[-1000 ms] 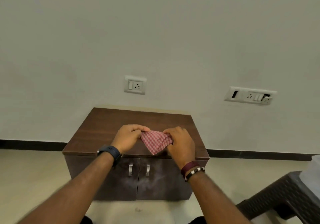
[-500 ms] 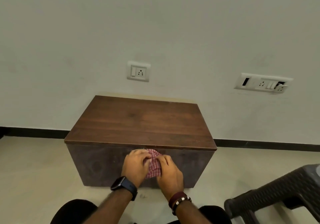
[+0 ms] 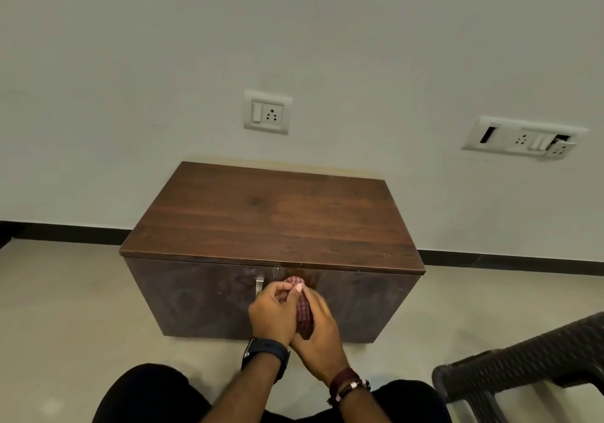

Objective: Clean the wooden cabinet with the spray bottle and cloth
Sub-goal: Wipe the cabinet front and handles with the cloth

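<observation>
A low dark wooden cabinet (image 3: 271, 220) stands against the wall, with two front doors and a metal handle (image 3: 259, 285) showing on the left door. A red checked cloth (image 3: 302, 311) is bunched between both hands in front of the doors. My left hand (image 3: 271, 314) pinches its top with fingers and thumb. My right hand (image 3: 322, 331) wraps it from the right and below. The right door's handle is hidden behind the hands. No spray bottle is in view.
A dark woven plastic chair (image 3: 529, 363) stands at the lower right. Two wall sockets, one (image 3: 267, 116) above the cabinet and a wider one (image 3: 523, 139) to the right. My knees in dark trousers (image 3: 147, 393) fill the bottom edge. Pale tiled floor (image 3: 65, 308) surrounds the cabinet.
The hands came down from the cabinet top to its front doors. The spread cloth has been gathered into a tight bunch between them. The view has dropped lower and closer.
</observation>
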